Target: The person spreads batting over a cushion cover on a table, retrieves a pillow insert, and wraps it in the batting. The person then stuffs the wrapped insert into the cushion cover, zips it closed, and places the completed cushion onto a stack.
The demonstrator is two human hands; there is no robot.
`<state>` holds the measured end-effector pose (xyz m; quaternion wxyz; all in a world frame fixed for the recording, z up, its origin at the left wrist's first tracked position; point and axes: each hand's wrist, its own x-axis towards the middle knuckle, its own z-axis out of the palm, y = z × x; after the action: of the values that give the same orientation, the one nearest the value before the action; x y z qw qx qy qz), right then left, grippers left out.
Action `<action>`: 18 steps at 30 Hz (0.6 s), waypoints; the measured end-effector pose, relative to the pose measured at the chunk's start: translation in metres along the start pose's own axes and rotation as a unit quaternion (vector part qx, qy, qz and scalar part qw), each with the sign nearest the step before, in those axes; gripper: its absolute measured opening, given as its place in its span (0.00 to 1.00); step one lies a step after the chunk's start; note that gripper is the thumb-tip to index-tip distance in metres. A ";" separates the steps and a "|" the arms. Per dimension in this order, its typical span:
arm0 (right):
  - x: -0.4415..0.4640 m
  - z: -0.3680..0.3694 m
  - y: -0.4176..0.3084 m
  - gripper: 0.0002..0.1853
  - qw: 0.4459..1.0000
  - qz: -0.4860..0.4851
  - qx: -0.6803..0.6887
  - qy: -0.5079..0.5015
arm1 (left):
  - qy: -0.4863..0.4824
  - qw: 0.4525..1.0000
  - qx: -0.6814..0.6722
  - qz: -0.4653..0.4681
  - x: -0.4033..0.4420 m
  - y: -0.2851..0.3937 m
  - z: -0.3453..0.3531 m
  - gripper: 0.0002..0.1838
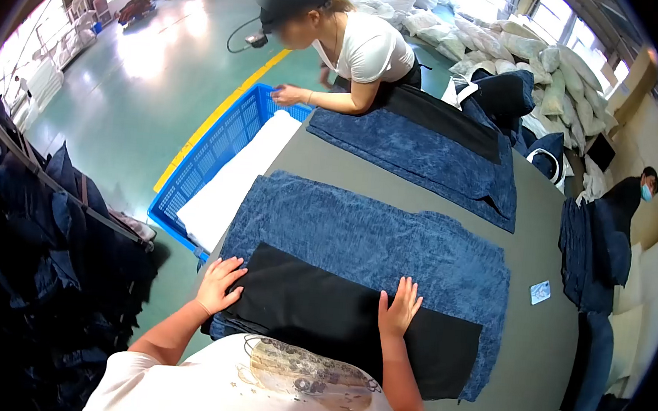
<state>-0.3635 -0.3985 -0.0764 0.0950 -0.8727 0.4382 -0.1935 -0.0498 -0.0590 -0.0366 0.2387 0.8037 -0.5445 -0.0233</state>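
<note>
A: Where does the black cloth point(314, 297) lie?
B: On the blue cloth point(373, 236), along its near part, at the near side of the grey table point(538, 245).
A: And its long axis?
B: It runs from left to right, slanting: the left end points toward the blue basket point(219, 131), and the right end sits lower in the view. The blue cloth's long axis runs roughly the same way.
A: What about the hands?
B: The left hand point(221, 283) rests at the black cloth's left end, fingers slightly spread. The right hand point(399, 310) lies flat farther right, its fingers extended away from the body, tips reaching the blue cloth.
A: Any grip?
B: Neither hand visibly clasps anything; whether the left thumb presses the edge, B cannot tell.
</note>
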 end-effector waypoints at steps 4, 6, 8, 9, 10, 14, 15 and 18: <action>0.001 0.002 0.002 0.34 1.000 -0.008 -0.016 -0.001 | 0.002 1.000 0.003 -0.004 0.000 0.000 -0.001 0.26; 0.001 0.002 0.000 0.34 1.000 -0.012 -0.007 0.006 | 0.004 1.000 0.000 -0.006 0.000 -0.002 -0.002 0.26; -0.001 0.001 0.000 0.34 1.000 -0.016 -0.004 0.013 | 0.006 1.000 -0.005 -0.006 -0.001 -0.001 -0.002 0.25; -0.001 0.001 0.000 0.34 1.000 -0.019 -0.007 0.013 | 0.008 1.000 -0.005 -0.006 -0.001 -0.002 -0.001 0.25; -0.001 0.000 0.000 0.34 1.000 -0.020 -0.004 0.013 | 0.009 1.000 -0.004 -0.006 -0.002 -0.002 0.000 0.25; -0.001 -0.001 0.000 0.35 1.000 -0.021 0.002 0.003 | 0.012 1.000 -0.011 -0.007 -0.002 -0.001 -0.001 0.25; 0.000 -0.001 0.000 0.35 1.000 -0.020 0.003 0.002 | 0.012 1.000 -0.013 -0.006 -0.002 -0.002 -0.001 0.25; 0.000 -0.002 0.000 0.35 1.000 -0.022 0.000 -0.001 | 0.016 1.000 -0.011 -0.004 -0.002 -0.003 -0.002 0.25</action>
<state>-0.3646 -0.3985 -0.0749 0.0917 -0.8825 0.4182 -0.1946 -0.0476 -0.0561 -0.0368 0.2558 0.8033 -0.5375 -0.0176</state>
